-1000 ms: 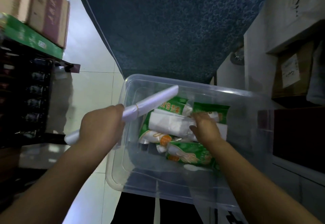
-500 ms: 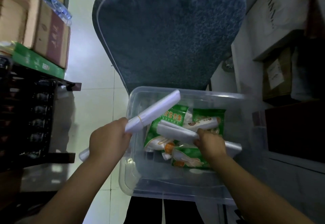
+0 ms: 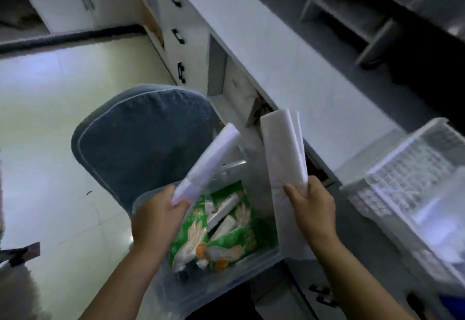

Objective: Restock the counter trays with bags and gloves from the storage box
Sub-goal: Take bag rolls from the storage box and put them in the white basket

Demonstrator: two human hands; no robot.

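My left hand grips a rolled white bundle of bags that points up and to the right. My right hand holds a flat folded white stack of bags upright, lifted above the box. Below both hands sits the clear plastic storage box with green glove packets and white bag rolls inside. A white slatted counter tray stands on the countertop at the right.
A blue cushioned chair stands behind the box. The white counter runs diagonally, with drawers with black handles below and a grey shelf rack on top. Pale tiled floor lies to the left.
My right hand has lifted the folded white stack out of the box and raised it upright. The view has swung right toward the counter and tray. My left hand keeps its rolled bundle.
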